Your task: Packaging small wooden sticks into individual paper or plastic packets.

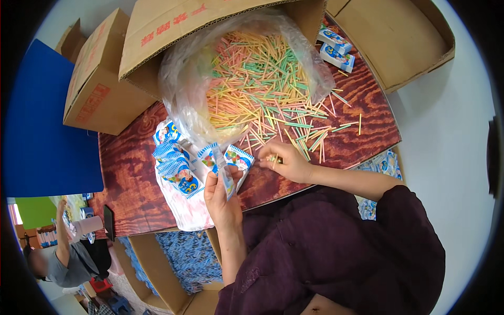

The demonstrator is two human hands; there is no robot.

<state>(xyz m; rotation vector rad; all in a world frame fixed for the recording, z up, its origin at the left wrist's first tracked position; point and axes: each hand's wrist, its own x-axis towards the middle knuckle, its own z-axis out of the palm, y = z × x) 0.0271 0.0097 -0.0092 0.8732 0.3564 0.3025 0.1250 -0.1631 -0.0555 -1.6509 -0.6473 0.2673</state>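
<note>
My left hand (221,195) holds a small blue-and-white paper packet (226,170) upright over the near edge of the dark wood-grain table (131,184). My right hand (287,163) rests on the table just right of it, fingers pinched on a few thin coloured sticks (273,158). A big heap of pink, yellow, green and orange sticks (252,84) spills from a clear plastic bag (184,79) lying in a tipped cardboard box (173,26). A stack of the same flat packets (176,165) lies on a white sheet left of my left hand.
Cardboard boxes stand at the back left (94,84) and back right (399,37). Two filled packets (336,50) lie near the back right box. A carton of filled blue packets (184,257) sits below the table. Another person (63,252) is at lower left.
</note>
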